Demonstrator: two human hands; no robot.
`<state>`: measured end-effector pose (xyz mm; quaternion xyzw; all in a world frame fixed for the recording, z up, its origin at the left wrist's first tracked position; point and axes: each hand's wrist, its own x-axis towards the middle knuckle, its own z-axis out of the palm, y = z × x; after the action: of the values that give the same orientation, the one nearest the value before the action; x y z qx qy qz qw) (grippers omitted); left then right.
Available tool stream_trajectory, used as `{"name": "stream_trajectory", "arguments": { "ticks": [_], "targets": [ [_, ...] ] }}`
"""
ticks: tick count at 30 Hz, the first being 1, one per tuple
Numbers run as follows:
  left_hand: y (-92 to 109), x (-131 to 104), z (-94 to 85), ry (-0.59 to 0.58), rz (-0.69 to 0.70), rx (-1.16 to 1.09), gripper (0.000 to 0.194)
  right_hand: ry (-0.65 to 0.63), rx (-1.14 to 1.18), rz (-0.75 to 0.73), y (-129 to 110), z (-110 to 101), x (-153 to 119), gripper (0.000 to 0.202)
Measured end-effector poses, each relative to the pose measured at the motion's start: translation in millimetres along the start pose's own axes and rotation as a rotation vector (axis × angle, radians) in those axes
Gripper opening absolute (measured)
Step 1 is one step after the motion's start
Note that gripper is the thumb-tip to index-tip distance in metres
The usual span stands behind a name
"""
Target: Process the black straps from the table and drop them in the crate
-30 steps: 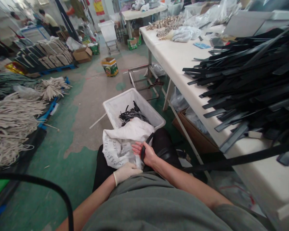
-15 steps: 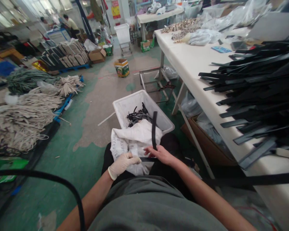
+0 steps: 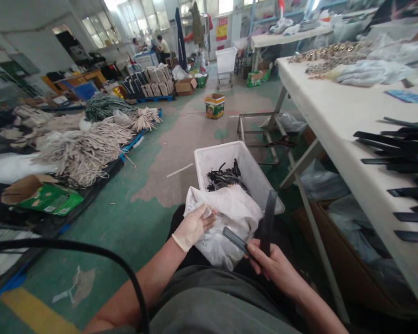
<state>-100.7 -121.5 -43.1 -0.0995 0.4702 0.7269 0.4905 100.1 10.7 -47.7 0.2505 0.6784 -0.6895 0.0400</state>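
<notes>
My right hand [image 3: 270, 262] is closed on a black strip [image 3: 236, 239]; one flat end points left and another black length stands up above the fingers. To its left, over the white sack [image 3: 226, 213] on my lap, my gloved left hand [image 3: 195, 225] has its fingers apart and holds nothing I can see. The white glove leaves some fingertips bare. Just beyond my knees, a white bin [image 3: 261, 171] holds black scraps [image 3: 226, 177], and the sack lies over its near edge.
More black strips [image 3: 404, 162] lie on the white table [image 3: 320, 102] at the right, with gloves [image 3: 374, 72] farther back. Bundles of cord [image 3: 87, 148] and a green box [image 3: 52, 199] are at the left. A black cable [image 3: 90, 249] curves across the lower left.
My left hand has let go of the black strip and opened. My right hand has moved right, away from the left, with the strip. The view has turned left.
</notes>
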Motion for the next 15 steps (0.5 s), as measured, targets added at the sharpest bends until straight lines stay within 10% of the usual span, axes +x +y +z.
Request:
{"name": "stream_trajectory", "arguments": {
  "ticks": [15],
  "targets": [
    [-32,6,-1.8,-0.145,0.064,0.092,0.038,0.090,-0.195,-0.008,-7,9,17,0.050]
  ]
}}
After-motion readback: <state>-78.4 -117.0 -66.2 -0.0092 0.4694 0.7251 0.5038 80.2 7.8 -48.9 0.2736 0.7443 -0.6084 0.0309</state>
